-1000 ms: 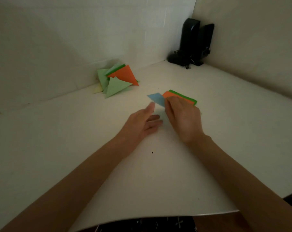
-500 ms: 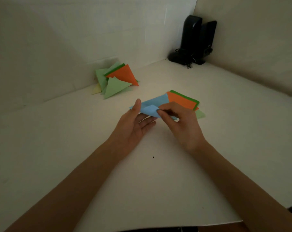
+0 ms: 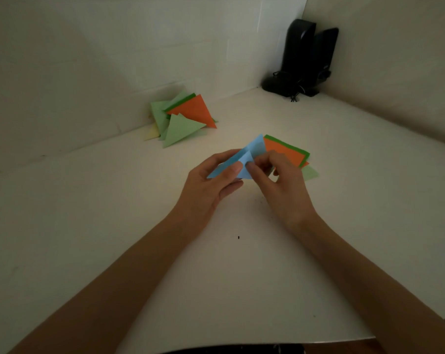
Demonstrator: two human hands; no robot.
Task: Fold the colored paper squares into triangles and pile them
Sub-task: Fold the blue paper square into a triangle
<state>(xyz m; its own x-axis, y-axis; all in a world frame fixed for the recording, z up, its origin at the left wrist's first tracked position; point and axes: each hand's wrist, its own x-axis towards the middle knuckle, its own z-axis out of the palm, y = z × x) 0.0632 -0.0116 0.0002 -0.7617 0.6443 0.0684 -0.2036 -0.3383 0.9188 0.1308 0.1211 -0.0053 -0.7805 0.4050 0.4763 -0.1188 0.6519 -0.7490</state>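
Landmark: stack of unfolded squares (image 3: 285, 153), flat on the matte white table (image 3: 241, 277). The top sheet is orange, a dark green sheet edges out behind it, and a pale green corner shows at its near right.

Blue paper (image 3: 257, 146): thin, smooth sheet, partly folded, a small triangular flap turned up at its middle. It is held just left of the stack, with its far corner overlapping the stack's left edge.

Left hand (image 3: 211, 185): left of the stack, fingers curled, thumb on top of the blue paper and fingers beneath it, gripping its left part.

Right hand (image 3: 280, 182): directly in front of the stack, thumb and forefinger pinching the flap; its other fingers are curled.

Pile of folded triangles (image 3: 183, 118): well left of and behind the stack, loosely overlapped; pale green, orange, dark green and pale yellow, with crisp creases.

Black speakers (image 3: 308, 57): far behind the stack, upright, glossy, in the wall corner.
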